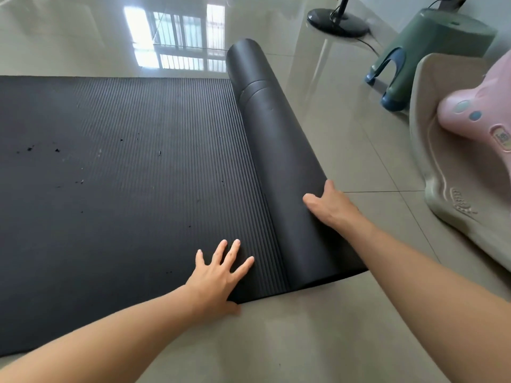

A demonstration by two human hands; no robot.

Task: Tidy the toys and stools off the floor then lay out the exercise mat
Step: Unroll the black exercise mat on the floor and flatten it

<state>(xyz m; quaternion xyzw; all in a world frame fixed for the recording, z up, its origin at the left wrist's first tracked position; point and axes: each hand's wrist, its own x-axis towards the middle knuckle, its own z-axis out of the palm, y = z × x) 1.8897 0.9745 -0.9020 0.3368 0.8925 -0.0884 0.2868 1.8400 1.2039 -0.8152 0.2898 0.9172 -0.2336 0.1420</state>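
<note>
Black ribbed foam is covering most of the floor (pixel 318 341) in the head view: the exercise mat (pixel 124 175) is lying flat across the left and centre of the frame, and its remaining roll (pixel 279 150) is sitting along the mat's right end. The roll's long axis is running from the near edge away toward the far tiles, leaning slightly to the left as it recedes.

The left hand (pixel 221 275) is pressing flat on the ribbed surface just beside the roll, at the near corner, with its fingers (pixel 235 250) spread wide and gripping nothing. The right hand (pixel 330 205) is resting on the far side of the roll's near end, palm open against the curve, with no closed grip around it. The right hand is therefore the nearer one to the roll.

Judgement: the unrolled part is lying to the left, so the roll is needing a push to the right, across its axis. The stacked stools (pixel 431 56) and the pink toy (pixel 481 117) are standing on that side, apart from the roll, and may be limiting travel.
</note>
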